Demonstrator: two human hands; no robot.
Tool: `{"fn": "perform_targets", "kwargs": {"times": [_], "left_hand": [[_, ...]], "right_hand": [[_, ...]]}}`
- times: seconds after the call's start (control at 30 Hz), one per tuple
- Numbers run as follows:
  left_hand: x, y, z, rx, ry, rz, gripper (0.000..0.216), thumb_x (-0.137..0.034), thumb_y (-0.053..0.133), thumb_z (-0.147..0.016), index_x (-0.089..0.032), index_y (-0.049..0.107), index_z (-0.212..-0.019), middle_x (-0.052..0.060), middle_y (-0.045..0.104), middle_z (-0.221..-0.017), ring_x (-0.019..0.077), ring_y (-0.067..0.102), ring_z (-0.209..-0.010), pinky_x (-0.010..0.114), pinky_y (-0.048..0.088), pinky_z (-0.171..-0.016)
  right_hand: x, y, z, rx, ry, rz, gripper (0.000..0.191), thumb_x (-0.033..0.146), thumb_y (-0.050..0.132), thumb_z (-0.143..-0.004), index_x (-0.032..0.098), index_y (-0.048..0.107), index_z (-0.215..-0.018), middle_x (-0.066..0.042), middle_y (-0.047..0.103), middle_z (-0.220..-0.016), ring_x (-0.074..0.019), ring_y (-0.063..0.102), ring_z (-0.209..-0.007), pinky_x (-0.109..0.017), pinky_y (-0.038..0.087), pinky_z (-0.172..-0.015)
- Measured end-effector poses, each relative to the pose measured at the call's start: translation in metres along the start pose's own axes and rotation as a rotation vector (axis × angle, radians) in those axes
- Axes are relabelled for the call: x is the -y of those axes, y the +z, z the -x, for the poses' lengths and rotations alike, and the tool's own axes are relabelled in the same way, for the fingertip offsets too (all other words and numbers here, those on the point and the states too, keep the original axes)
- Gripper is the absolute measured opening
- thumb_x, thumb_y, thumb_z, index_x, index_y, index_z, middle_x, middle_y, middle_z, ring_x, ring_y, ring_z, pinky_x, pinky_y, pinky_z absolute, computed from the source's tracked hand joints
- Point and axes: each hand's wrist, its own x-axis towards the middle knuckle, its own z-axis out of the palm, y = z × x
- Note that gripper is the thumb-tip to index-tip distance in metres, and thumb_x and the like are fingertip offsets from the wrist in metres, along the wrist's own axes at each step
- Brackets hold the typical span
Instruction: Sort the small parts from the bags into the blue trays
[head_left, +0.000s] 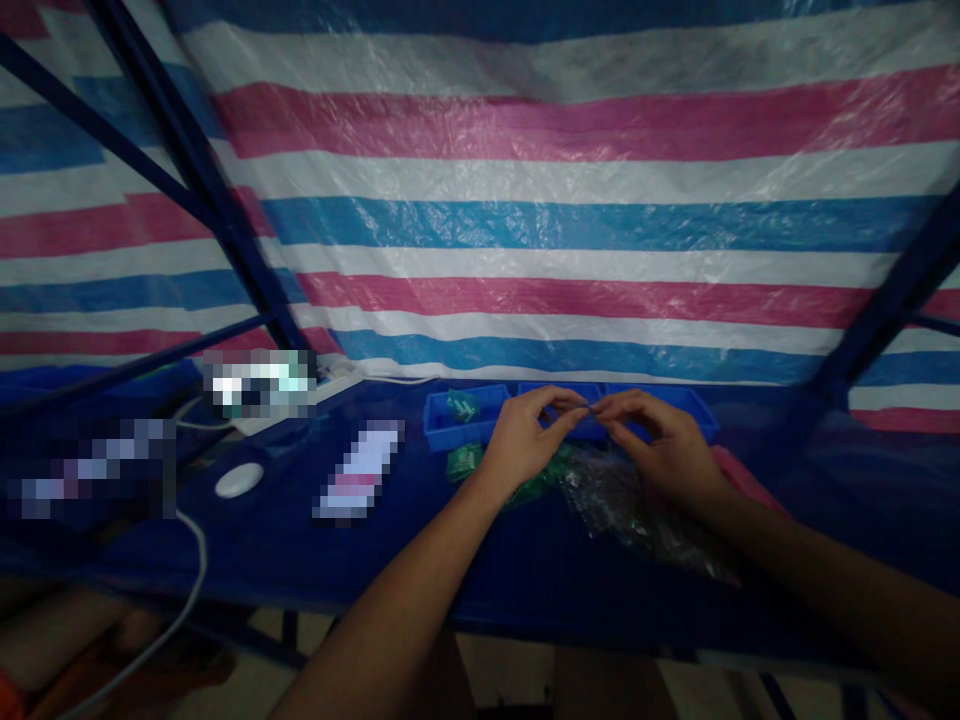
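Observation:
Above the blue table, my left hand (527, 437) and my right hand (666, 440) meet with fingertips pinched together. Something small and dark sits between them, too small to name. Beneath the hands lie clear plastic bags (626, 500) and green packets (551, 478), partly covered by my left forearm. Another green packet (465, 460) rests just left of my left wrist. Behind the hands stand several blue trays; the left tray (442, 437) contains a green packet (463, 404), while my hands partly hide the middle and right tray (694, 408).
A blurred-out phone-like object (361, 470) and a white oval object (239, 480) lie on the table (300, 570) to the left. A white cable (201, 560) hangs over the edge. Blue metal posts (247, 265) and striped plastic sheeting (570, 220) enclose the back. Another person's limb (67, 630) shows lower left.

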Motion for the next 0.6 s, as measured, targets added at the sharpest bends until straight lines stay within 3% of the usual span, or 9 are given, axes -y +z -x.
{"fn": "perform_targets", "kwargs": {"times": [0.1,0.23,0.33,0.47,0.6], "left_hand": [[0.002,0.0,0.0,-0.066,-0.007,-0.002,0.028,-0.034,0.071,-0.097,-0.023,0.071,-0.122,0.005,0.08,-0.111,0.0215,0.074,-0.101,0.034,0.056,-0.086],[0.001,-0.002,0.0,-0.235,-0.001,-0.039,0.036,-0.038,0.067,-0.1,-0.024,0.065,-0.132,0.008,0.075,-0.124,0.0237,0.07,-0.111,0.037,0.056,-0.094],[-0.001,-0.005,0.0,-0.324,-0.012,-0.045,0.034,-0.04,0.061,-0.103,-0.024,0.064,-0.133,0.008,0.073,-0.124,0.0236,0.067,-0.114,0.038,0.054,-0.098],[0.0,-0.007,0.0,-0.36,-0.015,-0.038,0.033,-0.041,0.057,-0.105,-0.024,0.064,-0.133,0.009,0.073,-0.125,0.0237,0.066,-0.116,0.038,0.053,-0.099],[0.001,-0.007,0.0,-0.359,0.001,-0.022,0.033,-0.042,0.053,-0.107,-0.024,0.064,-0.132,0.01,0.073,-0.124,0.0237,0.067,-0.118,0.038,0.053,-0.099]], "right_hand": [[0.004,-0.002,-0.003,0.073,-0.084,0.092,0.018,0.026,0.061,-0.102,0.03,0.076,-0.11,-0.007,0.076,-0.117,-0.0276,0.072,-0.111,-0.05,0.059,-0.099],[0.009,-0.001,-0.005,0.053,-0.075,0.151,0.036,0.028,0.064,-0.1,0.031,0.068,-0.136,-0.01,0.069,-0.134,-0.0292,0.068,-0.119,-0.052,0.058,-0.102],[0.004,0.002,-0.004,0.048,-0.113,0.234,0.05,0.028,0.068,-0.098,0.03,0.06,-0.147,-0.011,0.061,-0.149,-0.0336,0.056,-0.139,-0.06,0.047,-0.116],[-0.012,0.006,0.0,0.192,-0.151,0.348,0.04,0.029,0.071,-0.095,0.028,0.07,-0.135,-0.011,0.056,-0.157,-0.0406,0.03,-0.158,-0.071,0.034,-0.122],[-0.014,0.005,0.001,0.223,-0.151,0.349,0.027,0.028,0.069,-0.097,0.026,0.074,-0.123,-0.011,0.065,-0.146,-0.0387,0.037,-0.154,-0.071,0.037,-0.12]]}}
